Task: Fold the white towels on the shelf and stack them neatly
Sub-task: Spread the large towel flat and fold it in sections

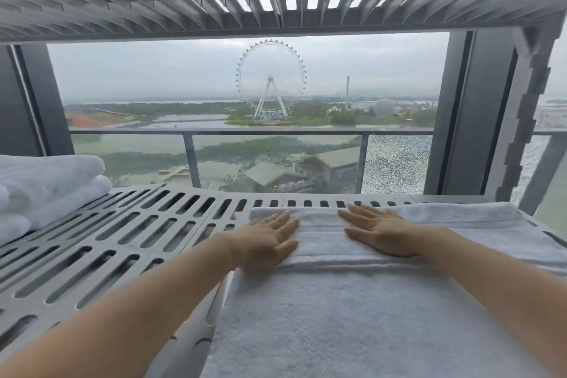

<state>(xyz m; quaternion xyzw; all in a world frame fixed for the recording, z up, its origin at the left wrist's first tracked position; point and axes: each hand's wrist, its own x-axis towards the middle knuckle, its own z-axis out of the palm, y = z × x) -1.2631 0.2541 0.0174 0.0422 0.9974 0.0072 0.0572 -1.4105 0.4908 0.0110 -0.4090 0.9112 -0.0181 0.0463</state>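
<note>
The left hand point(270, 239) and the right hand point(380, 233) are both lying flat, fingers straight and close together, palms pressing down on the folded-over far end of a white terry-cloth towel point(352, 316). The towel is lying on the right part of a light grey slotted plastic shelf point(122, 239), its far end doubled back toward the person and the rest running down to the bottom of the view. The left hand is sitting at the left edge of the fold, the right hand nearer its middle, with a woven stripe showing between them. A stack of folded white towels point(46, 184) is resting at the far left of the same shelf, well apart from both hands. A large white Ferris wheel point(271, 80) is showing through the window behind.
</note>
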